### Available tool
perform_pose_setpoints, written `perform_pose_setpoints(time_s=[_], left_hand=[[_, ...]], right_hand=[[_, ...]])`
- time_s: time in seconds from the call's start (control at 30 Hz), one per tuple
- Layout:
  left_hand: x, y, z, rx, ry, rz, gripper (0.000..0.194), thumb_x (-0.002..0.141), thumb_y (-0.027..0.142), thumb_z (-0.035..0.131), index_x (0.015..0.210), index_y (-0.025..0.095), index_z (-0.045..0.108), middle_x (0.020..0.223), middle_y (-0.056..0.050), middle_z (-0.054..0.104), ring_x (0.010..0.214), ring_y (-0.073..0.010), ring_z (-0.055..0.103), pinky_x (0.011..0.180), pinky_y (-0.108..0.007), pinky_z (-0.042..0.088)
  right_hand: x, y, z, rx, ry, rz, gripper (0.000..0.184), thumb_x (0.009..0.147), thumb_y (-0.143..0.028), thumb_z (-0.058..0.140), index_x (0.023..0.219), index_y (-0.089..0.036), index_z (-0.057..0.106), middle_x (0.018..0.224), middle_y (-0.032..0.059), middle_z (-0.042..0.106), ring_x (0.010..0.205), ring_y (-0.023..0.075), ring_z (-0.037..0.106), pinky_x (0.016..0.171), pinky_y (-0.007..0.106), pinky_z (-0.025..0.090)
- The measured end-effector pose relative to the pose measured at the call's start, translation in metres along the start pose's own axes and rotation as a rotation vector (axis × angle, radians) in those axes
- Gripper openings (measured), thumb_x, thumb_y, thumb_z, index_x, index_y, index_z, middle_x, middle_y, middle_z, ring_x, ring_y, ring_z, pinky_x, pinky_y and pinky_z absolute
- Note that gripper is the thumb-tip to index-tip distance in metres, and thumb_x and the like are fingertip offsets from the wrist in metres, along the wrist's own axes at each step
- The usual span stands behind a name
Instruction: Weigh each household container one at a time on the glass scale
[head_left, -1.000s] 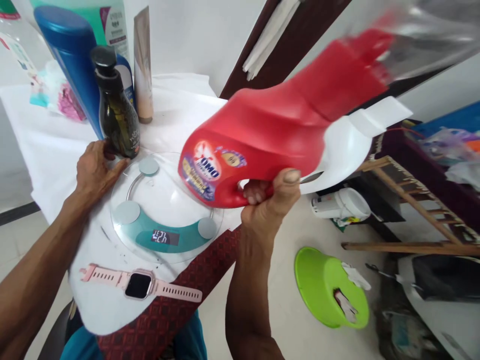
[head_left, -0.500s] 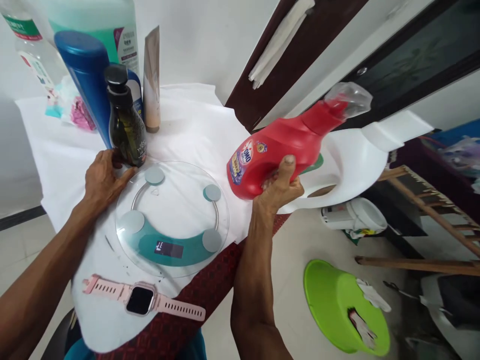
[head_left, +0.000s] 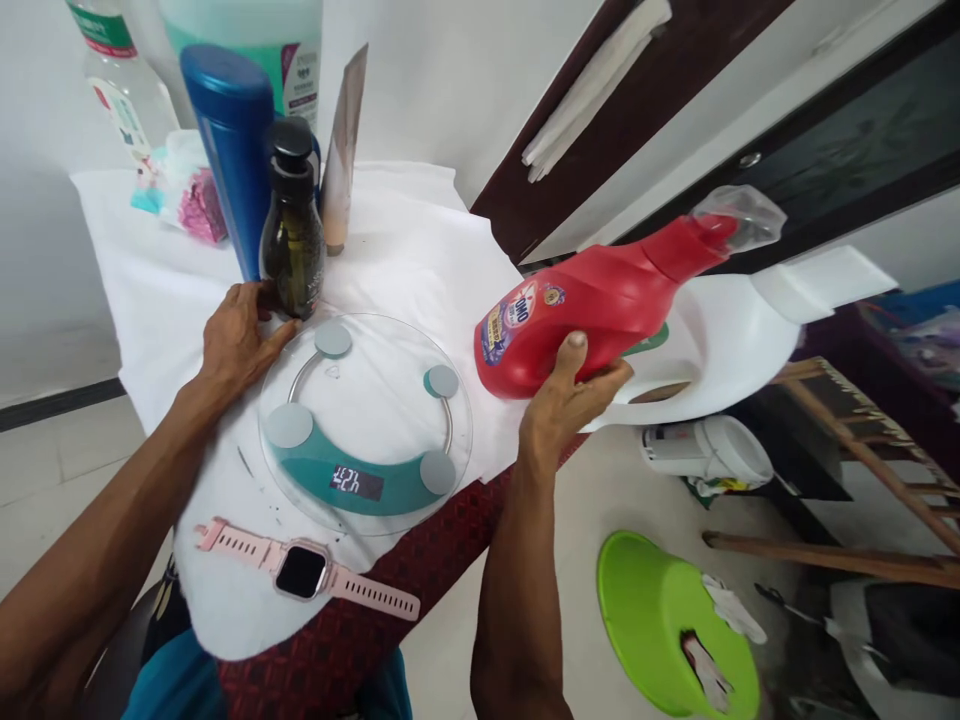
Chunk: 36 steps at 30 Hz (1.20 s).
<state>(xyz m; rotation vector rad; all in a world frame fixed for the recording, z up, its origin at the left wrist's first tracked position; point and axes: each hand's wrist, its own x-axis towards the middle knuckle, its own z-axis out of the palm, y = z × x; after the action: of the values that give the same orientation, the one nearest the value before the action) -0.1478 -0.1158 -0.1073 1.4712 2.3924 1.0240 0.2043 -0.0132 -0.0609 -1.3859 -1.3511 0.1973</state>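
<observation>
My left hand (head_left: 238, 335) lies at the foot of a dark pump bottle (head_left: 294, 240), thumb stretched apart from the fingers; some fingertips are hidden beside the bottle. A red OMO detergent bottle (head_left: 585, 310) with a clear cap stands to the right. My right hand (head_left: 574, 400) is against its near side, thumb on the red plastic and fingers stretched along it, not wrapped round. Between the hands is a round glass scale (head_left: 375, 400) with a teal band and lit digits on its display. A pink-strapped smartwatch (head_left: 301, 570) lies at the near edge.
A blue bottle (head_left: 229, 130), beige tube (head_left: 345, 160), pink packet (head_left: 201, 205), clear bottle (head_left: 124, 90) and green-liquid jug (head_left: 300, 75) stand behind. A white jug (head_left: 739, 330) is beyond the red bottle. On the floor are a green basin (head_left: 652, 620) and white bucket (head_left: 705, 450).
My right hand's fingers have straightened and come out from around the red bottle. More digits show on the scale's display. The view has shifted slightly; my left hand stays by the pump bottle.
</observation>
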Motion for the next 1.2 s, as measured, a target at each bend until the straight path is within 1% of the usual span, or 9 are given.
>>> perform_pose_setpoints(time_s=[0.1,0.23,0.3,0.4,0.5,0.63,0.77,1.0,1.2], left_hand=[[-0.002,-0.003,0.002,-0.051,0.039,0.023,0.041,0.083,0.042,0.081,0.107,0.024,0.053,0.107,-0.009,0.069,0.094,-0.0277,0.068,0.088,-0.046,0.06],[-0.004,-0.006,0.006,-0.137,0.121,0.048,0.044,0.085,0.048,0.083,0.113,0.026,0.056,0.113,-0.01,0.068,0.095,-0.0277,0.071,0.092,-0.048,0.061],[-0.005,-0.005,0.007,-0.165,0.142,0.05,0.047,0.083,0.052,0.084,0.113,0.026,0.058,0.111,-0.009,0.069,0.101,-0.0292,0.072,0.094,-0.048,0.061],[-0.003,0.002,0.008,-0.192,0.193,0.02,0.058,0.078,0.062,0.086,0.115,0.025,0.061,0.113,-0.008,0.072,0.114,-0.032,0.072,0.097,-0.05,0.058],[0.0,0.021,0.003,-0.179,0.245,-0.055,0.069,0.076,0.064,0.086,0.124,0.022,0.061,0.121,-0.009,0.075,0.117,-0.033,0.073,0.101,-0.052,0.055],[0.004,0.052,-0.009,-0.051,0.215,-0.189,0.072,0.077,0.054,0.089,0.131,0.018,0.057,0.134,-0.017,0.075,0.12,-0.0371,0.072,0.105,-0.053,0.053],[0.003,0.067,-0.016,-0.016,0.2,-0.225,0.065,0.081,0.05,0.087,0.127,0.017,0.055,0.137,-0.017,0.075,0.12,-0.035,0.07,0.108,-0.053,0.051],[-0.009,0.068,-0.034,-0.068,0.296,-0.17,0.061,0.076,0.046,0.089,0.117,0.018,0.053,0.121,-0.012,0.076,0.101,-0.0296,0.074,0.098,-0.047,0.056],[-0.035,0.086,-0.062,-0.05,0.426,0.039,0.075,0.066,0.046,0.094,0.126,0.017,0.059,0.115,-0.006,0.077,0.095,-0.0279,0.077,0.088,-0.043,0.062]], right_hand=[[-0.038,0.008,-0.014,-0.083,0.106,-0.08,0.059,0.1,-0.067,0.065,0.135,-0.022,0.05,0.136,0.0188,0.059,0.122,0.0314,0.062,0.102,0.056,0.057],[-0.084,0.023,-0.044,-0.213,0.127,-0.187,0.058,0.096,-0.067,0.069,0.128,-0.019,0.055,0.126,0.0199,0.063,0.114,0.0332,0.063,0.1,0.056,0.054],[-0.099,0.029,-0.059,-0.234,-0.005,-0.122,0.053,0.098,-0.067,0.067,0.12,-0.02,0.06,0.111,0.0145,0.069,0.096,0.0289,0.066,0.09,0.049,0.055],[-0.112,0.034,-0.071,-0.233,-0.328,-0.037,0.045,0.103,-0.067,0.059,0.106,-0.022,0.064,0.085,0.0058,0.071,0.073,0.0229,0.065,0.074,0.039,0.052],[-0.117,0.034,-0.071,-0.287,-0.497,-0.125,0.048,0.11,-0.063,0.043,0.095,-0.024,0.065,0.086,0.0089,0.075,0.079,0.0247,0.069,0.075,0.037,0.05],[-0.114,0.032,-0.067,-0.295,-0.504,-0.096,0.056,0.109,-0.07,0.041,0.096,-0.023,0.066,0.08,0.0075,0.073,0.073,0.0239,0.067,0.071,0.036,0.047],[-0.108,0.03,-0.071,-0.19,-0.512,-0.011,0.056,0.107,-0.073,0.044,0.093,-0.022,0.065,0.077,0.005,0.072,0.068,0.0216,0.064,0.071,0.035,0.048],[-0.103,0.032,-0.072,-0.144,-0.513,0.02,0.05,0.106,-0.069,0.048,0.089,-0.024,0.062,0.074,0.0044,0.071,0.066,0.0204,0.062,0.071,0.034,0.047],[-0.102,0.033,-0.07,-0.132,-0.523,0.015,0.046,0.105,-0.065,0.052,0.087,-0.025,0.061,0.067,0.0012,0.066,0.062,0.0192,0.059,0.07,0.034,0.046]])
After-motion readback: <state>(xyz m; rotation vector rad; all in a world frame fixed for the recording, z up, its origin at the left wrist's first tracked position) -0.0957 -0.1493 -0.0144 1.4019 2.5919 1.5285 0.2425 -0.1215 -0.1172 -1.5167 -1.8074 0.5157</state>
